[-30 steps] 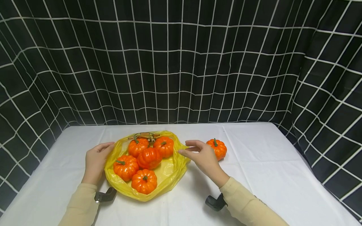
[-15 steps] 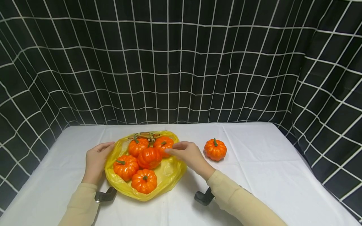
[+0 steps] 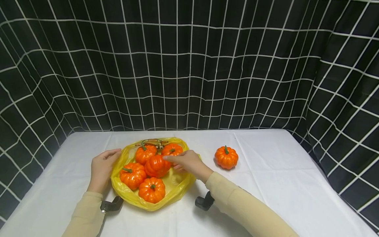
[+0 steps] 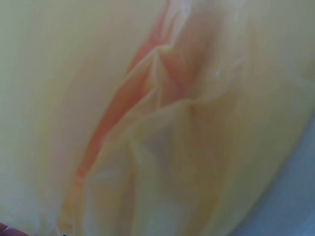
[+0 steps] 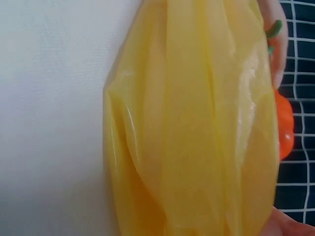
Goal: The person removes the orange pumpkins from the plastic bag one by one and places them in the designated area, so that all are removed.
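Observation:
A yellow plastic bag [image 3: 174, 194] lies wide open on the table, with several small orange pumpkins inside. At its left rim my left hand [image 3: 102, 166] holds the plastic, its fingertips partly hidden by the bag. My right hand [image 3: 189, 163] reaches over the right rim into the bag, thumb stretched out. That thumb tip overlaps the edge of the middle pumpkin [image 3: 155, 166], while the other fingers hang lower beside it. The left wrist view is filled by bag film [image 4: 162, 147], with orange showing through. Folded bag wall [image 5: 192, 123] fills the middle of the right wrist view.
One more orange pumpkin [image 3: 226, 158] with a green stem sits outside the bag, to the right. Thin brown and green pieces [image 3: 155, 143] lie at the bag's back rim. A white cloth [image 3: 275, 184] covers the table; a black gridded curtain [image 3: 189, 65] hangs behind.
My right hand has moved left, from the bag's right rim to over its inside, close to the middle pumpkin. The left hand has stayed at the left rim.

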